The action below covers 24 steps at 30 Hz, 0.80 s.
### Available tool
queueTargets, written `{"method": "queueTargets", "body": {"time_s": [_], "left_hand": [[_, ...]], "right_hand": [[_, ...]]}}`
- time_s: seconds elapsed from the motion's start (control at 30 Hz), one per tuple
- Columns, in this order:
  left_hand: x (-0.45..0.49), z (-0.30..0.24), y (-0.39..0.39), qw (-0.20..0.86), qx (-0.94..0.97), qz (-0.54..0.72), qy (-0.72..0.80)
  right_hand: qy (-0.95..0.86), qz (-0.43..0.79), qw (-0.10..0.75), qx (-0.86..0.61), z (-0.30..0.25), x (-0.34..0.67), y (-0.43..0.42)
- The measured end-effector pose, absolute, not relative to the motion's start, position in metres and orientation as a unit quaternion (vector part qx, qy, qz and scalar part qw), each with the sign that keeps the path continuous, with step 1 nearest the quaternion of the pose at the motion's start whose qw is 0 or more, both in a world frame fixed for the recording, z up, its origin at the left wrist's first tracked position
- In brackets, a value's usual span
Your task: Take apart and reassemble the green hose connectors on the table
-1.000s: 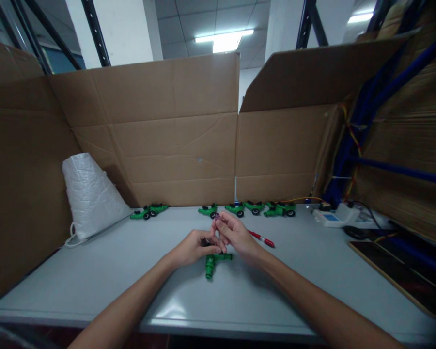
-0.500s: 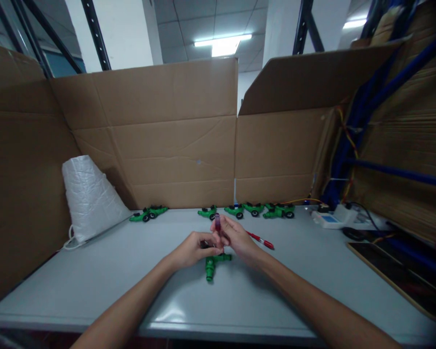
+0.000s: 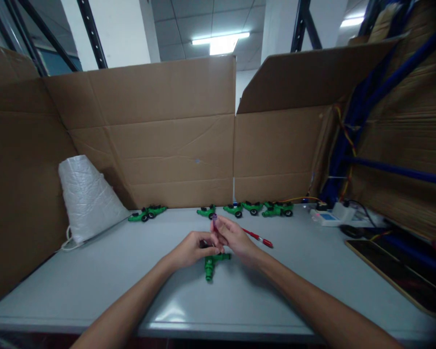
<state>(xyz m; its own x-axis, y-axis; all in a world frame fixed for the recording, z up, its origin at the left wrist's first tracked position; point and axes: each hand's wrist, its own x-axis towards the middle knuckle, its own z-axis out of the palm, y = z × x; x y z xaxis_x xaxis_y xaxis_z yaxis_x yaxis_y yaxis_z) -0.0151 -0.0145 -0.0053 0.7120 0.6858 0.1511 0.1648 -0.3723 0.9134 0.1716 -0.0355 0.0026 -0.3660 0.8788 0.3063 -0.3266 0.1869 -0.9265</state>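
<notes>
My left hand is closed at the middle of the table, its fingers pinched at the upper end of a green plastic toy vehicle. The toy's lower stem and a short arm to the right show below the fingers; the rest is covered. Against it, my right hand grips a slim, upright tool with a purple handle, which looks like a screwdriver. Its tip is hidden between my hands. Just right of that hand lies a red pen-like stick with a white band.
Several green toy vehicles with black wheels line the back edge, before a cardboard wall. A white foam bag stands at left. At right are a power strip, cables and a dark flat panel.
The purple handle has tilted slightly and less of it shows as my right fingers shift around it. My left hand and the green toy stay nearly in place. The view has shifted slightly.
</notes>
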Motion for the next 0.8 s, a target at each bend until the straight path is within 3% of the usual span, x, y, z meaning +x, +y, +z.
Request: {"method": "queueTargets", "body": {"time_s": [0.8], "left_hand": [[-0.0140, -0.0055, -0.0162, 0.485, 0.784, 0.278, 0.269]], "right_hand": [[-0.566, 0.585, 0.527, -0.245, 0.0021, 0.1673, -0.0354]]}}
